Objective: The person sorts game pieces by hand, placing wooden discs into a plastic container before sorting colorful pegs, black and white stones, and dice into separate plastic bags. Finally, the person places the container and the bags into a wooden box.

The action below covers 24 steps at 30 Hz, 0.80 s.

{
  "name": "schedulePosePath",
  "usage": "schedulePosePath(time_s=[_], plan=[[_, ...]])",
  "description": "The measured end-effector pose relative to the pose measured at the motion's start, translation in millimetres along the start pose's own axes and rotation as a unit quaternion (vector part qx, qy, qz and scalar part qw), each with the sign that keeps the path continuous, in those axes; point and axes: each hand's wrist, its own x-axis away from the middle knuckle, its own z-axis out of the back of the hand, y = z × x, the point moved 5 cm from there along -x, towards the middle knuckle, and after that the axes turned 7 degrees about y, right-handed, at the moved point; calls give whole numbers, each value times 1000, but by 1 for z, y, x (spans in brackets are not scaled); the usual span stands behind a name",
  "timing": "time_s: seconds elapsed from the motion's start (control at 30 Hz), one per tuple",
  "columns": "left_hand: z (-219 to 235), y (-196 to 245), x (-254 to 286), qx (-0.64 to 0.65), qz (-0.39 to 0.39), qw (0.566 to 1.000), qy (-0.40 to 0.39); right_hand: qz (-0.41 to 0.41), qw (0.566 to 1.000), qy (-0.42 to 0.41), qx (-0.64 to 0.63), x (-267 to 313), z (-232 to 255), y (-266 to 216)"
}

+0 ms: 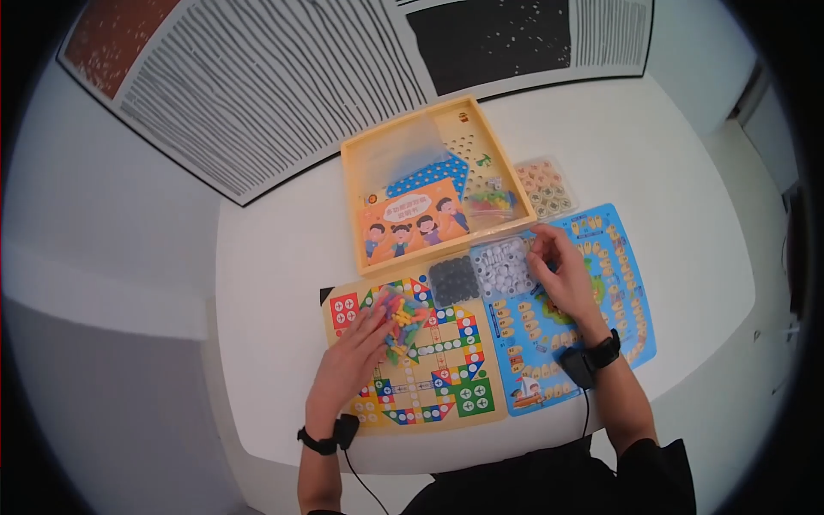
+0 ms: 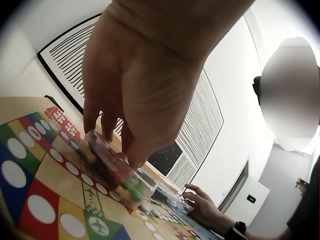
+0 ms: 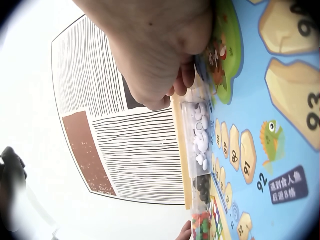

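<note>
A clear plastic box of coloured game pieces [image 1: 402, 319] lies on a colourful game board [image 1: 412, 399]. My left hand [image 1: 350, 354] holds it by its left side, and in the left wrist view the box [image 2: 117, 172] sits tilted below the fingers and thumb. To its right, a clear box of black pieces [image 1: 453, 281] adjoins a box of white pieces [image 1: 504, 268]. My right hand [image 1: 562, 276] is at the right edge of the white box, fingers loosely curled. In the right wrist view its fingertips are right by the end of the white-piece box [image 3: 200, 132].
Behind the boards stands a shallow wooden tray [image 1: 350, 184] with an orange booklet [image 1: 414, 221], a blue dotted sheet [image 1: 429, 178] and a bag of coloured pieces [image 1: 491, 202]. A box of round wooden pieces [image 1: 545, 187] is beside it. A blue numbered board [image 1: 549, 378] lies at right.
</note>
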Motion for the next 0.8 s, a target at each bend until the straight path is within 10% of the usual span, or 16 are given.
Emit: schedulePosePath(time_s=[0.37,0.8], plan=[[-4,21,40,-106,118,987,-33,7,1000,-14,-1,1,-3,-3],[-13,15,41,-145,56,987,53,-5,1000,-21,8,0,-2,-3]])
